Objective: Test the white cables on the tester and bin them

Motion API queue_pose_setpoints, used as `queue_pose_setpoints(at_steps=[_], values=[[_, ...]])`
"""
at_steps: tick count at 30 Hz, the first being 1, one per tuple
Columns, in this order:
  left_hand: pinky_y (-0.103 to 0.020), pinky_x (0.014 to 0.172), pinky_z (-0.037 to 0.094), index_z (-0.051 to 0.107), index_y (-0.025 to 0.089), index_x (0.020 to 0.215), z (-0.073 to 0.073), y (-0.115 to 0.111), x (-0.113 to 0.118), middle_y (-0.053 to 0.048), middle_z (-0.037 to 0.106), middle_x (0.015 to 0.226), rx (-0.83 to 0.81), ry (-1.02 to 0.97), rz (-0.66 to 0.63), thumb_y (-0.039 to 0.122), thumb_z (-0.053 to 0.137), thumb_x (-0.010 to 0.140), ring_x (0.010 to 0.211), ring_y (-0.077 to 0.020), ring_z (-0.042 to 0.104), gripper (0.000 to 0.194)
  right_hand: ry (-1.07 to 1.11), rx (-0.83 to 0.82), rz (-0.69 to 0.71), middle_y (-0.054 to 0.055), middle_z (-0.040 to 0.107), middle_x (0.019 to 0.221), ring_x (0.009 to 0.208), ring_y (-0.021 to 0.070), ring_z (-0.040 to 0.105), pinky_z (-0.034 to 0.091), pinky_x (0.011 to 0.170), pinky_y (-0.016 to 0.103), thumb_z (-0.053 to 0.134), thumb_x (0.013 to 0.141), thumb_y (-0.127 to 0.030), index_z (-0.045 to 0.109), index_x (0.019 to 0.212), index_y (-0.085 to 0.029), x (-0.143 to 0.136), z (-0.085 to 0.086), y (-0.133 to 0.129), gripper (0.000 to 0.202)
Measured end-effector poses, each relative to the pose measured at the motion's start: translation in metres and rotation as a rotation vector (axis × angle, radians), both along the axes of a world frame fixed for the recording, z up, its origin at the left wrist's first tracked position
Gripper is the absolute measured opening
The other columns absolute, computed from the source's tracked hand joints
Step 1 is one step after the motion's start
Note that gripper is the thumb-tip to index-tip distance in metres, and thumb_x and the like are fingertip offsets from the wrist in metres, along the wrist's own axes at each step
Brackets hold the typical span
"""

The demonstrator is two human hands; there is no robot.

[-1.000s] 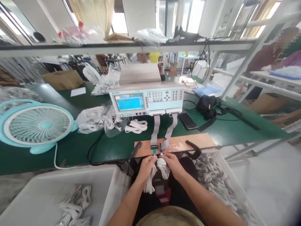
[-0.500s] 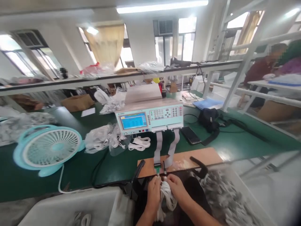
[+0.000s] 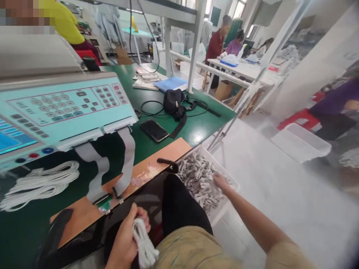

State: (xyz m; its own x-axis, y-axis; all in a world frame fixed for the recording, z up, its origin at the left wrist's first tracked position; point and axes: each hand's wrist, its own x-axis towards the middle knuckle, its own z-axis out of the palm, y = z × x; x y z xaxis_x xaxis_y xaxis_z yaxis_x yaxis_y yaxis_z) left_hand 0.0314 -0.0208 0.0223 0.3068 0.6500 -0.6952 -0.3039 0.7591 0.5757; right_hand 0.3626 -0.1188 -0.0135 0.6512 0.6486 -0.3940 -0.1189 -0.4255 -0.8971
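My left hand (image 3: 126,239) grips a coiled bundle of white cable (image 3: 144,244) over my lap, just below the wooden board (image 3: 157,160) where two grey ribbon leads (image 3: 126,157) from the pale blue tester (image 3: 61,108) end in small connectors. My right hand (image 3: 220,181) is stretched out to the right and rests on the heap of white cable bundles (image 3: 196,175) inside a white bin (image 3: 230,179) beside my knee. Whether its fingers have closed on a bundle is unclear.
A phone (image 3: 153,130), a black pouch (image 3: 171,100) with cords, and a blue folder (image 3: 172,83) lie on the green bench. Loose white cables (image 3: 39,183) lie left of the ribbons. Other people work at tables behind, and another white bin (image 3: 303,140) sits on the floor.
Both hands left the connectors at the board. My right hand swung out to the bin on the right; my left kept the bundle. The view turned right and down.
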Motion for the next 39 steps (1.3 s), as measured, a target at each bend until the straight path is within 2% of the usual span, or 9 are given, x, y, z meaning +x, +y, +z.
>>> queue_pose_setpoints(at_steps=[4,9,12,18,20,24,27,34,39], values=[[-0.015,0.037,0.030,0.046,0.017,0.062,0.000,0.004,0.017,0.008,0.041,0.050,-0.066,-0.188,0.008,0.046,0.068,0.070,0.040,-0.0056,0.039,0.037,-0.016,-0.041,0.082,0.005,0.061,0.074,0.078,0.0214,0.055,0.040,0.070,0.029,0.069,0.061,-0.032,0.060,0.067,-0.018,-0.012,0.002,0.003,0.017],[-0.016,0.039,0.030,0.045,0.018,0.063,0.002,0.003,0.029,0.008,0.040,0.051,-0.006,-0.147,0.024,0.049,0.065,0.072,0.041,-0.0055,0.038,0.038,0.474,0.081,0.776,0.004,0.063,0.078,0.069,0.0164,0.056,0.042,0.066,0.028,0.063,0.073,-0.050,0.064,0.084,-0.015,-0.128,0.009,0.023,0.036],[-0.020,0.047,0.038,0.047,0.018,0.065,0.005,-0.003,0.026,0.006,0.043,0.053,0.165,-0.017,-0.031,0.050,0.057,0.077,0.046,-0.0078,0.044,0.036,0.742,0.094,0.967,-0.001,0.056,0.062,0.055,0.0097,0.048,0.037,0.057,0.023,0.065,0.070,-0.056,0.060,0.073,-0.013,-0.181,0.013,0.032,0.043],[-0.039,0.089,0.040,0.058,0.020,0.106,0.012,-0.018,-0.014,-0.008,0.050,0.106,0.972,0.811,-0.201,0.030,0.056,0.079,0.101,-0.0227,0.050,0.029,0.825,0.064,0.886,-0.005,0.049,0.057,0.049,0.0065,0.039,0.029,0.050,0.020,0.072,0.065,-0.051,0.059,0.072,-0.013,-0.208,0.006,0.042,0.041],[-0.038,0.091,0.039,0.058,0.022,0.106,0.020,-0.026,-0.028,-0.008,0.049,0.107,1.183,0.876,-0.394,0.023,0.055,0.079,0.104,-0.0229,0.048,0.027,0.785,0.051,0.799,-0.004,0.050,0.058,0.050,0.0075,0.042,0.030,0.050,0.020,0.071,0.067,-0.049,0.059,0.076,-0.013,-0.209,0.002,0.045,0.039],[-0.031,0.074,0.043,0.061,0.024,0.099,0.032,-0.040,-0.036,-0.006,0.051,0.095,1.316,0.806,-0.874,0.010,0.048,0.078,0.089,-0.0199,0.049,0.028,0.688,0.045,0.783,-0.004,0.050,0.057,0.050,0.0078,0.042,0.031,0.049,0.020,0.071,0.065,-0.046,0.059,0.070,-0.014,-0.212,-0.002,0.051,0.035],[-0.030,0.067,0.040,0.061,0.022,0.090,0.034,-0.044,-0.031,-0.006,0.050,0.090,1.306,0.884,-0.981,0.006,0.046,0.075,0.084,-0.0202,0.047,0.026,0.624,0.023,0.845,-0.005,0.047,0.052,0.047,0.0075,0.041,0.029,0.046,0.019,0.071,0.063,-0.049,0.055,0.063,-0.014,-0.212,-0.004,0.054,0.038],[-0.029,0.073,0.040,0.057,0.018,0.074,0.022,-0.034,-0.028,-0.002,0.052,0.086,1.015,0.549,-0.663,0.010,0.052,0.075,0.084,-0.0176,0.049,0.010,0.339,0.005,0.959,-0.003,0.047,0.056,0.051,0.0104,0.044,0.036,0.049,0.022,0.054,0.078,-0.055,0.053,0.065,-0.015,-0.203,-0.009,0.053,0.042],[-0.023,0.060,0.041,0.054,0.017,0.072,-0.001,-0.031,-0.026,0.002,0.052,0.070,0.490,0.130,-0.180,0.031,0.062,0.075,0.062,-0.0109,0.049,0.016,-0.356,0.335,0.827,0.011,0.050,0.107,0.098,0.0220,0.049,0.041,0.086,0.036,0.052,0.085,-0.033,0.050,0.115,-0.016,-0.200,-0.001,0.045,0.035]])
